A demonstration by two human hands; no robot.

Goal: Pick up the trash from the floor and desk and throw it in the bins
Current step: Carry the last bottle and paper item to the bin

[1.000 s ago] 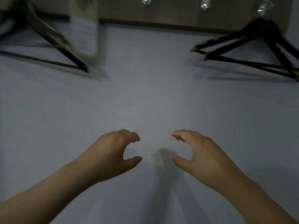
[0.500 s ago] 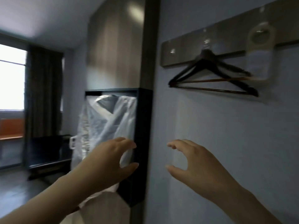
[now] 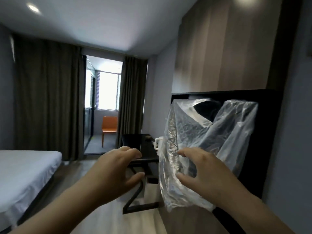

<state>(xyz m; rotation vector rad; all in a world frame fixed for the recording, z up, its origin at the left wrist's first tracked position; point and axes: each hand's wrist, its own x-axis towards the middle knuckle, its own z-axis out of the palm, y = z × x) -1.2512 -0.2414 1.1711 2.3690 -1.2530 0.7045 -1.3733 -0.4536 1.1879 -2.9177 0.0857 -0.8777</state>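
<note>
My left hand point(image 3: 116, 169) and my right hand point(image 3: 200, 173) are both raised in front of me, fingers loosely curved, holding nothing. Behind them a black desk point(image 3: 146, 152) stands against the right wall, with small items on its far end that are too blurred to name. A dark bin-like box point(image 3: 152, 180) shows under the desk between my hands. A garment in clear plastic wrap point(image 3: 211, 135) hangs in the open wardrobe niche, just behind my right hand. No trash is clearly visible on the floor.
A bed with white sheets point(image 3: 25, 168) fills the left. Brown curtains point(image 3: 49, 98) frame an opening with an orange chair point(image 3: 109, 129). The wooden floor point(image 3: 108, 215) runs between the bed and the desk. A white kettle handle point(image 3: 157, 144) sticks out by the plastic wrap.
The view has swung left from the wall with hangers to the whole room. Both hands kept the same raised, loosely curved pose and hold nothing.
</note>
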